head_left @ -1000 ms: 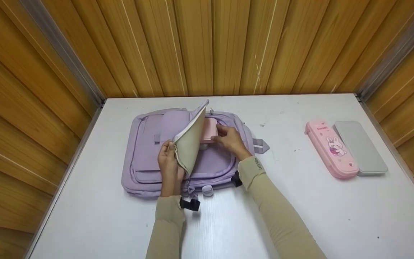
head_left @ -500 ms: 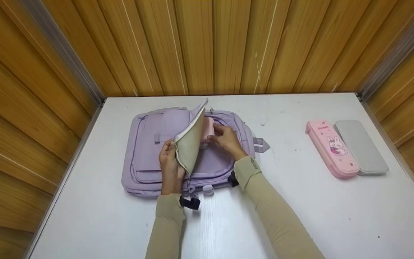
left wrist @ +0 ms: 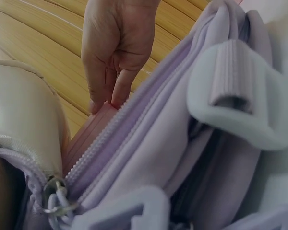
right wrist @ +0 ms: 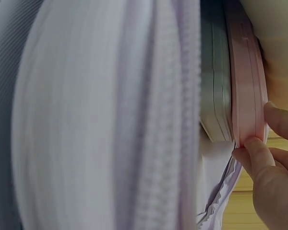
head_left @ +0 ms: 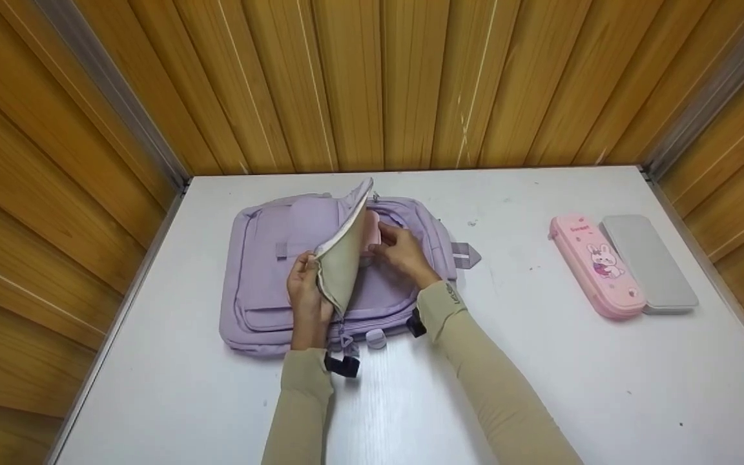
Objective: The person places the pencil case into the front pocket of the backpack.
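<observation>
A lavender backpack (head_left: 262, 278) lies on its back on the white table, its front flap (head_left: 340, 271) raised and showing a cream lining. My left hand (head_left: 305, 284) pinches the flap's edge and holds it up. Inside the opening, my right hand (head_left: 404, 254) grips the end of a pink flat case (head_left: 372, 231), fingers on one face and thumb on the other. Most of that case is hidden behind the flap. In the right wrist view, the pink case (right wrist: 245, 72) stands against a grey-green case (right wrist: 214, 81) within the bag.
At the table's right lie a pink pencil case (head_left: 598, 268) with a rabbit picture and a grey flat case (head_left: 650, 265), side by side. Zipper pulls (head_left: 348, 342) hang at the bag's near edge. Wood-patterned walls (head_left: 411, 84) enclose the table's back and sides.
My right hand has moved a little left, pushing the pink case deeper behind the flap, so less of it shows. The left hand keeps holding the flap almost still.
</observation>
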`<state>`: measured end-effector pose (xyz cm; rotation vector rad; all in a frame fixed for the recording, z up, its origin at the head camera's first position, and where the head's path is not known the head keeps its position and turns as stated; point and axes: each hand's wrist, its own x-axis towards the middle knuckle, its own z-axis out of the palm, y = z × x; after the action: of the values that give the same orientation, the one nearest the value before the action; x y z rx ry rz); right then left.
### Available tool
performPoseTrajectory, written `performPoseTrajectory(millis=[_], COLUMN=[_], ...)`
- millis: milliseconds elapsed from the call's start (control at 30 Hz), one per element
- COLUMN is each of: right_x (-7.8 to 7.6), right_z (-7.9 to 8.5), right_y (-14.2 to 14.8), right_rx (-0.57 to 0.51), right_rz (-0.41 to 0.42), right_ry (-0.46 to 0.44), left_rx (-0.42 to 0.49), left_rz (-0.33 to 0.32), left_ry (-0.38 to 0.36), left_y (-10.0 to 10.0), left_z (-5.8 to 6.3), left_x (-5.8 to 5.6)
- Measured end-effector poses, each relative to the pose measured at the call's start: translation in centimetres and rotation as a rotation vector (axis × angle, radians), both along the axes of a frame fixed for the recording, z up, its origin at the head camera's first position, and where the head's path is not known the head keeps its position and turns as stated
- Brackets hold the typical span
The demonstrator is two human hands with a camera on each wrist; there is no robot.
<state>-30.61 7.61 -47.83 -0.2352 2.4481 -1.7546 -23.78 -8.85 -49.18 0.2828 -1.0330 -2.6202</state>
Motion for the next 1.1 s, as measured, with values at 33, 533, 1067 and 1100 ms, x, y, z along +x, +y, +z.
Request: performPoseTrajectory(millis=[33,533,1067,1100], right_x=[0.0,0.7,2.8,3.0], right_z=[0.1,1.3,2.7,2.7], right_y=[0.1,2.4,8.3,8.8], right_rx=[0.006,0.019,0.016,0.028], right_rz=[0.007,0.045,-0.077,-0.081], right_ry=[-0.005,-0.009,0.08,0.082], left_rx=[-0.009,-0.123,-0.176,-0.171], left_rz=[0.005,0.109,0.19,0.19], left_ry=[-0.002,-0.021,-0.002,-0.004], left_y=[0.0,-0.2,-0.9,-0.9], left_z=[0.0,0.0,-0.7,-0.9], left_x=[0.0,0.7,1.4,1.4])
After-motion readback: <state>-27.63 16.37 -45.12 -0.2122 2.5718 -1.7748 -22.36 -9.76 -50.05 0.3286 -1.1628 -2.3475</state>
